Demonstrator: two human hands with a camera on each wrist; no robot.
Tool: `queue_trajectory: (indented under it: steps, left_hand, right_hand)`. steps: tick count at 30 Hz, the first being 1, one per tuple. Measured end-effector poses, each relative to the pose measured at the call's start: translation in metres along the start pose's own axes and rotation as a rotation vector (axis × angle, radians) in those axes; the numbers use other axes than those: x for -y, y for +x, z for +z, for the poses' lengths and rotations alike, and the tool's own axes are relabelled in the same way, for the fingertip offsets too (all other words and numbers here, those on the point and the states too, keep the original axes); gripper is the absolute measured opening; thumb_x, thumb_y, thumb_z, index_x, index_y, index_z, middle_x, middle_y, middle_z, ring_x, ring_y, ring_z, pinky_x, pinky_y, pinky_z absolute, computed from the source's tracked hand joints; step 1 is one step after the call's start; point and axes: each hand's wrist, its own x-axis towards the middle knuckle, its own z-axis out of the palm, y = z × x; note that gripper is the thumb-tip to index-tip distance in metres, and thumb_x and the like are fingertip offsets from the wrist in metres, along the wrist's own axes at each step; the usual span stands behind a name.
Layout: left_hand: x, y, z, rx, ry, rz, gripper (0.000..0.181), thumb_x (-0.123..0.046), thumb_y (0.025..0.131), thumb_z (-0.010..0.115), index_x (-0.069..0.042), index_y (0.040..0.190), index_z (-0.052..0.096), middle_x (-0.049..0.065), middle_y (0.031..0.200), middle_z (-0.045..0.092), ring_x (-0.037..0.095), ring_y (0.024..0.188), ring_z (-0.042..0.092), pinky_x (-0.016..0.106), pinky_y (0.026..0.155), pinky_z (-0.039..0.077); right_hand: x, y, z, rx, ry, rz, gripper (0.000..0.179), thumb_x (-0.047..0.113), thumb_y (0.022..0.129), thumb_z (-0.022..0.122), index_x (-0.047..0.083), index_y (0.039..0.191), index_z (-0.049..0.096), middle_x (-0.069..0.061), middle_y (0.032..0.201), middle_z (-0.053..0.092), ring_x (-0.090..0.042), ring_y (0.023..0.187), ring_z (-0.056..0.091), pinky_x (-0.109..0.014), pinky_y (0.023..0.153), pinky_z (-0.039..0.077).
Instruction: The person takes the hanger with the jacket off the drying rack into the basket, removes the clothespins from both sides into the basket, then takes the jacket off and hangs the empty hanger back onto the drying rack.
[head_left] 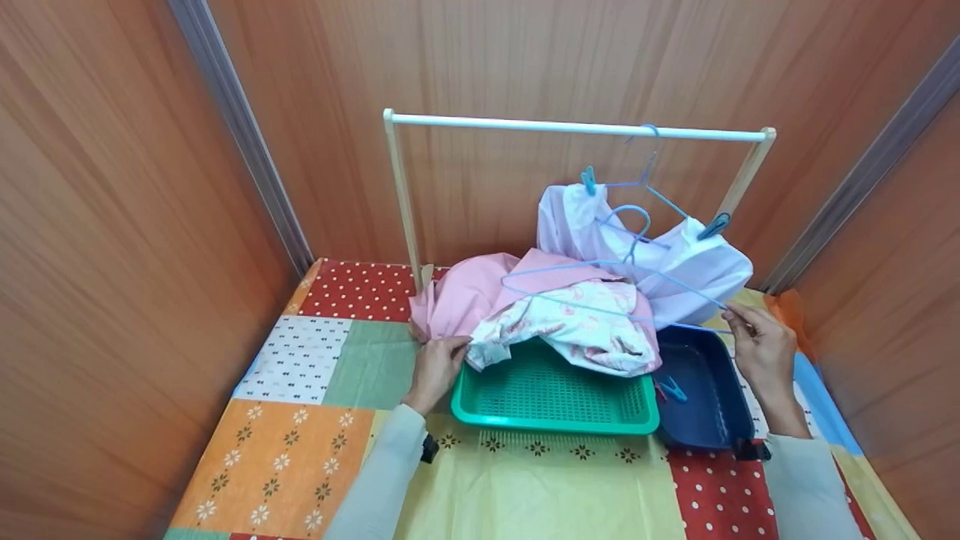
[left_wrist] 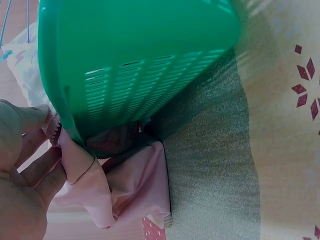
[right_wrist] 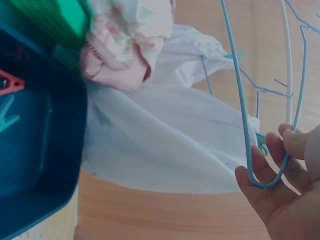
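Observation:
My right hand [head_left: 765, 352] holds one end of a blue wire hanger [right_wrist: 266, 186], its fingers curled round the bent corner. The hanger extends leftward above the cloth, hook up, bearing nothing that I can see. With thumb and fingertips, my left hand [head_left: 436, 371] pinches the edge of a pink cloth [head_left: 480, 281] that has a white floral-printed side [head_left: 600, 319]. A zip runs along the pinched edge in the left wrist view. This cloth lies bunched over the back of a green basket [head_left: 555, 428], some of it hanging outside the basket's left side.
Behind stands a rack with a white rail [head_left: 510, 123]. From it hangs a white cloth [head_left: 697, 266] on another hanger, clipped by teal clothespins [head_left: 589, 180]. A dark blue tray [head_left: 705, 427], right of the basket, holds clothespins [head_left: 673, 388]. Wooden panels [head_left: 112, 225] enclose three sides.

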Motion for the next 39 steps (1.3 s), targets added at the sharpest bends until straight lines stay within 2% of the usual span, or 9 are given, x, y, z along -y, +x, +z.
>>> queue_trajectory:
  steps: [13,22,30,39]
  left_hand:
    - [0.000,-0.001,0.000,0.010,-0.001,-0.006,0.015,-0.013,0.093,0.068,-0.013,0.105,0.077,0.005,0.096,0.077,0.019,0.085,0.072,0.042,0.080,0.058]
    - [0.000,-0.001,-0.001,0.036,-0.035,-0.024,0.019,-0.014,0.093,0.067,-0.013,0.109,0.076,0.006,0.102,0.077,0.017,0.089,0.072,0.041,0.085,0.058]
    - [0.000,-0.001,-0.001,0.036,-0.034,-0.026,0.018,-0.014,0.093,0.067,-0.012,0.108,0.076,0.005,0.102,0.077,0.017,0.090,0.072,0.040,0.085,0.057]
    - [0.001,-0.002,0.000,0.027,-0.023,-0.020,0.018,-0.014,0.094,0.066,-0.012,0.108,0.076,0.006,0.101,0.077,0.018,0.089,0.072,0.041,0.083,0.058]
  right_hand:
    - [0.021,0.023,0.014,-0.040,0.031,-0.079,0.017,0.002,0.088,0.069,-0.003,0.103,0.075,-0.022,0.087,0.073,0.024,0.074,0.045,0.000,0.064,0.032]
    - [0.042,0.046,0.027,-0.036,0.054,-0.014,0.018,0.003,0.090,0.068,-0.003,0.105,0.075,-0.022,0.092,0.074,0.029,0.078,0.047,0.002,0.067,0.035]
    - [0.054,0.059,0.040,-0.023,0.078,0.039,0.019,0.006,0.091,0.068,-0.001,0.107,0.075,-0.021,0.090,0.075,0.025,0.076,0.049,0.000,0.069,0.037]
    - [0.068,0.070,0.055,-0.025,0.130,0.041,0.018,0.006,0.090,0.069,-0.001,0.106,0.075,-0.020,0.092,0.075,0.026,0.077,0.049,-0.004,0.071,0.037]
